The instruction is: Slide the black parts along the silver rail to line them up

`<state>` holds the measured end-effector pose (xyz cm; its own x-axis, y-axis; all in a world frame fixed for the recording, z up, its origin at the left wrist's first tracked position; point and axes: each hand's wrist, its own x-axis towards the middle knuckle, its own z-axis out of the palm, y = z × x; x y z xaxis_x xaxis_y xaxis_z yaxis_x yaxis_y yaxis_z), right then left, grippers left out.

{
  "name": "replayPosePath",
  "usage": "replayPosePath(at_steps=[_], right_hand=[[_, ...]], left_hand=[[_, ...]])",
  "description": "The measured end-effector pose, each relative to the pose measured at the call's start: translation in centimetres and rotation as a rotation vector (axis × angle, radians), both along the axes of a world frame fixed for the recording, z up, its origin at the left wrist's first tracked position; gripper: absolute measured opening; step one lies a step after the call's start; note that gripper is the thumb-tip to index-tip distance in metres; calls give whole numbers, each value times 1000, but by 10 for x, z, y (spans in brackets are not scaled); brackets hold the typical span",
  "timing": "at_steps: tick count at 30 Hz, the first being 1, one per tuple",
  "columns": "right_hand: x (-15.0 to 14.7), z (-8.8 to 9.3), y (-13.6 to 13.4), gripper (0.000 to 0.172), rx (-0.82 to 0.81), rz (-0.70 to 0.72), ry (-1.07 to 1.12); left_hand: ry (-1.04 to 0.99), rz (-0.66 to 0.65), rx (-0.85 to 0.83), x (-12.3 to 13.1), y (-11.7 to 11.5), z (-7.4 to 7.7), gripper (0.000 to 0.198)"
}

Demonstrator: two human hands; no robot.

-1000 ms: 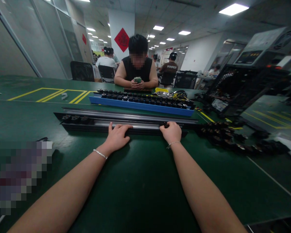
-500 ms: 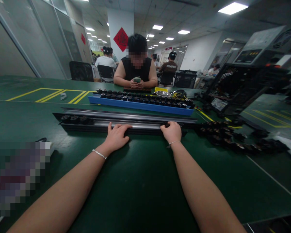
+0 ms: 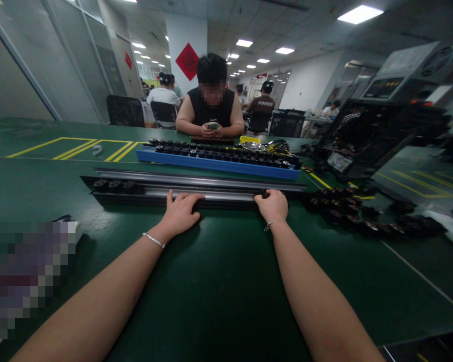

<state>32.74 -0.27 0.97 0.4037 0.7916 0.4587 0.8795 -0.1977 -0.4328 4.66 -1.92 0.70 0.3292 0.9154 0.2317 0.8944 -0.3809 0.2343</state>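
A long black channel rail [image 3: 226,194] with a shiny inner face lies crosswise in front of me. Several black socket-like modules [image 3: 115,186] sit in its left end. My left hand [image 3: 181,212] rests on the rail's near edge, fingers spread, holding nothing. Toward the rail's right end, my right hand [image 3: 273,205] has its fingers closed on a small black module [image 3: 263,193], at the channel; the hand partly hides it. A second long dark rail [image 3: 196,177] lies just behind the first.
Farther back stands a blue channel [image 3: 219,166] filled with black modules. Loose black modules [image 3: 347,211] are heaped at right, near an open computer case [image 3: 362,136]. A blurred-out object [image 3: 26,271] lies at left. Opposite sits a person [image 3: 211,108] holding a phone.
My right hand has slid slightly right along the rail with the small black module. My left hand stays in place on the rail. The view has shifted a little.
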Motion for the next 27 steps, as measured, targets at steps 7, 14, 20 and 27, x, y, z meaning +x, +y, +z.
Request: replayPosePath(at_steps=[7, 14, 20, 27], right_hand=[[12, -1, -1, 35, -9, -37, -9], [17, -3, -1, 36, 23, -44, 0], [20, -2, -1, 37, 15, -56, 11], [20, 0, -3, 37, -10, -84, 31]], left_hand=[[-14, -8, -3, 0, 0, 1, 53], [-8, 0, -6, 0, 0, 1, 53], [-7, -7, 6, 0, 0, 0, 53], [-6, -4, 11, 0, 0, -1, 53]])
